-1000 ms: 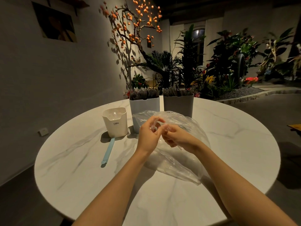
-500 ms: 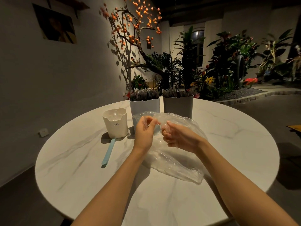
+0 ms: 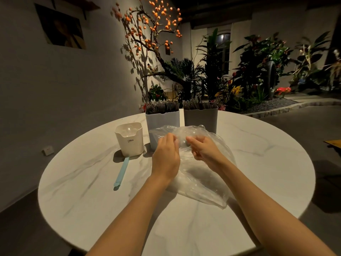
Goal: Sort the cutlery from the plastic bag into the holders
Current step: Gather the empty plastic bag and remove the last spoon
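Lying crumpled on the round marble-patterned table (image 3: 258, 145), the clear plastic bag (image 3: 199, 183) sits right in front of us, its far end puffed up against the two tall holders. We have both hands on that raised end. Our left hand (image 3: 166, 156) rests over the bag with its fingers curled down into the film; our right hand (image 3: 204, 150) has its fingers bent around the plastic from the other side, and the two hands sit close together with a bulge of film between them. Whether either one pinches a piece of cutlery through the plastic, we cannot tell, since the film is blurred there.

Just behind the bag stand the white holder (image 3: 162, 122) and, touching or nearly touching it on the right, the grey holder (image 3: 201, 119), both packed with dark upright cutlery handles. To the left of the white holder stands a shorter cream holder (image 3: 130, 143) with small lettering on its front and something clear inside. A light blue utensil (image 3: 121, 171) lies flat on the table in front of the cream holder, pointing towards us. Beyond the table rise a tree with orange fruit (image 3: 153, 28) and a bed of leafy plants (image 3: 258, 71).
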Demonstrator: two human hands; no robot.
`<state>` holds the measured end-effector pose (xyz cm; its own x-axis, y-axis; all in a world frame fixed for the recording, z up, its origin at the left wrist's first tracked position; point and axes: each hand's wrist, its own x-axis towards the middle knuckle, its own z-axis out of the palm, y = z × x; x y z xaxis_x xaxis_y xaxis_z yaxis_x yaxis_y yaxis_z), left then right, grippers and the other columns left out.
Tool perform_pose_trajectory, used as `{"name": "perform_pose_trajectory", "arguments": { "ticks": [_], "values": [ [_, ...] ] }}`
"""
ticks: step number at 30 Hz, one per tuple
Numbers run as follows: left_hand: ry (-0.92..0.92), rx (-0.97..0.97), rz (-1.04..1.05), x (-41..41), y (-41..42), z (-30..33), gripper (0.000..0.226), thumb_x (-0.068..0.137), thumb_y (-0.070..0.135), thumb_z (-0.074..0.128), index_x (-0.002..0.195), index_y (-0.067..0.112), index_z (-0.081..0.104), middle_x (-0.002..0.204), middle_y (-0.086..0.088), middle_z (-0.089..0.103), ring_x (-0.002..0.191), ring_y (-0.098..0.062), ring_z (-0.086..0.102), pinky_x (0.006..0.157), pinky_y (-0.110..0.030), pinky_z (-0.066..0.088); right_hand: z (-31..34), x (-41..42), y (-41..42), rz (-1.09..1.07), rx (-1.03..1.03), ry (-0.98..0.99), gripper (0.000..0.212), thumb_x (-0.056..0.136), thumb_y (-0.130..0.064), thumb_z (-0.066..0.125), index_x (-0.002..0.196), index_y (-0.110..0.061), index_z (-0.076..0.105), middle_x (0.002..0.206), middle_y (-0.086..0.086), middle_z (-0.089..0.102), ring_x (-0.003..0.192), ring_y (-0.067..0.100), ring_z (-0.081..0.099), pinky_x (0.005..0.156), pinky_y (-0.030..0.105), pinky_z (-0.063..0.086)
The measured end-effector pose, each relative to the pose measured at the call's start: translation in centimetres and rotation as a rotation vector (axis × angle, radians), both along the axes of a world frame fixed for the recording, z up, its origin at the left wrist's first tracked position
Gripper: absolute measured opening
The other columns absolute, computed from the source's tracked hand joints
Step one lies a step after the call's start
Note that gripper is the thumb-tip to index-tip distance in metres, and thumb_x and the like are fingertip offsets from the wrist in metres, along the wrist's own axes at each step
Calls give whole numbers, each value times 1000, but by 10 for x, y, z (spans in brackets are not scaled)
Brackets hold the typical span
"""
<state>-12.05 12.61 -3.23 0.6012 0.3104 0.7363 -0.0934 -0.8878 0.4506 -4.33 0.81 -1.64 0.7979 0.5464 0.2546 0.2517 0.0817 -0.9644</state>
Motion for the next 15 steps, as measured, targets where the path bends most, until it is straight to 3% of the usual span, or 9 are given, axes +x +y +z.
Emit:
{"name": "perform_pose_trajectory", "arguments": {
  "ticks": [4, 7, 10, 13, 15],
  "values": [
    [101, 266, -31, 3, -4, 0, 36, 99, 32, 24, 102, 12, 54, 100, -4, 57, 90, -17, 46, 85, -26, 30, -3, 1, 3, 24, -33, -2, 34, 98, -38, 50, 86, -7, 59, 53, 2, 35, 45, 9, 26, 45, 20, 24],
    [158, 182, -201, 2, -6, -2, 28, 103, 34, 33, 109, 11, 48, 96, -4, 59, 81, -19, 54, 83, -38, 49, -3, 0, 2, 80, 5, 10, 42, 99, -44, 45, 73, -11, 54, 57, 4, 31, 48, 9, 22, 45, 19, 21],
    [196, 150, -219, 3, -7, -3, 31, 102, 39, 34, 112, 12, 44, 96, -6, 64, 80, -25, 62, 74, -45, 53, -1, 0, 1, 112, 28, 59, 52, 100, -48, 37, 63, -15, 50, 57, 3, 30, 50, 10, 21, 49, 23, 18],
    [165, 25, -217, 1, -6, 0, 43, 97, 50, 33, 111, 12, 47, 97, 1, 59, 85, -18, 58, 77, -39, 51, 2, 0, 1, 179, 48, 156, 57, 99, -57, 26, 65, -17, 48, 56, 0, 30, 52, 10, 20, 52, 26, 16],
    [170, -112, -229, 0, -4, 0, 45, 95, 52, 35, 113, 14, 50, 107, 1, 59, 94, -14, 57, 83, -34, 51, 5, -1, 3, 222, 71, 228, 62, 96, -64, 20, 79, -15, 54, 56, -2, 33, 50, 8, 24, 51, 24, 18]
  ]
}}
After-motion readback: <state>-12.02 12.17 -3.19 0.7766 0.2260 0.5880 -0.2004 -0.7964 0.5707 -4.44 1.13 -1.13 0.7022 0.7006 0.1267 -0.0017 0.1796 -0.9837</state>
